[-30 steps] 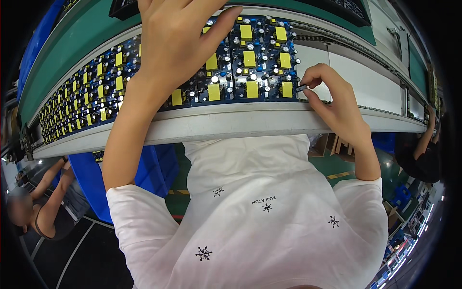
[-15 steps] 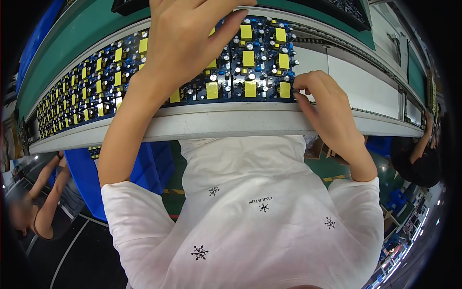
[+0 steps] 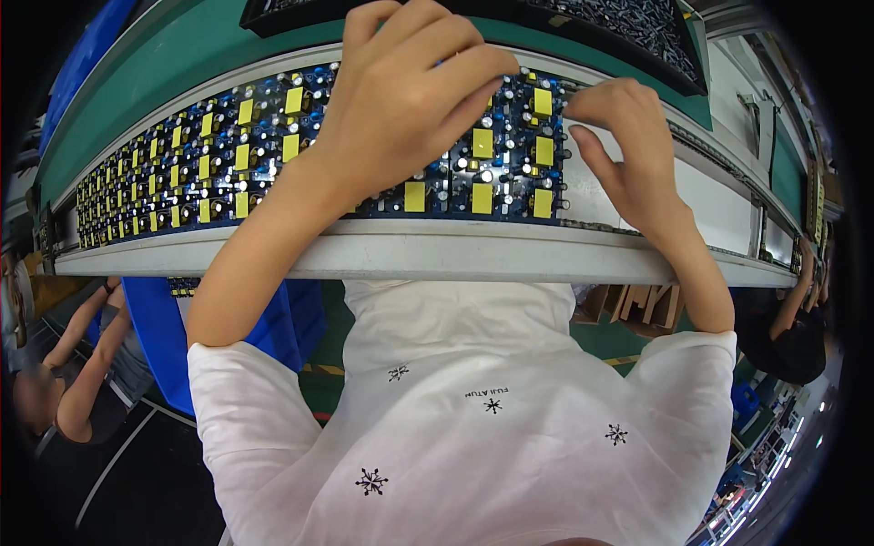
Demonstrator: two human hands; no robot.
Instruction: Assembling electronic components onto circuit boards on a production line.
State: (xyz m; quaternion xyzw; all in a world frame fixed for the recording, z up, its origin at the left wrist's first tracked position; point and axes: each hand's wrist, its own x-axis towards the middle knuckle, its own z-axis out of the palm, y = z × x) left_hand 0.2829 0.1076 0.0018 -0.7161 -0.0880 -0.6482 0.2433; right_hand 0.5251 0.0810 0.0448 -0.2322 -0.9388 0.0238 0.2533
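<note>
A row of dark blue circuit boards, carrying yellow block parts and small round capacitors, runs along the conveyor. My left hand is over the boards with its fingers bent and drawn together; its fingertips are near the upper edge of the boards. Whatever it may hold is hidden. At the right end of the boards is my right hand, index finger curved and thumb tip a little apart from it. No item shows between them; the fingertips are beside the small parts on the board's edge.
A black bin of small metallic parts stands beyond the conveyor on a green surface. The conveyor's pale metal rail crosses in front of me. Below are a blue bin and cardboard boxes. Other people are at both sides.
My right hand has moved up along the right edge of the boards, away from the near corner, and its finger and thumb have parted. My left hand has shifted right. The view has tilted slightly.
</note>
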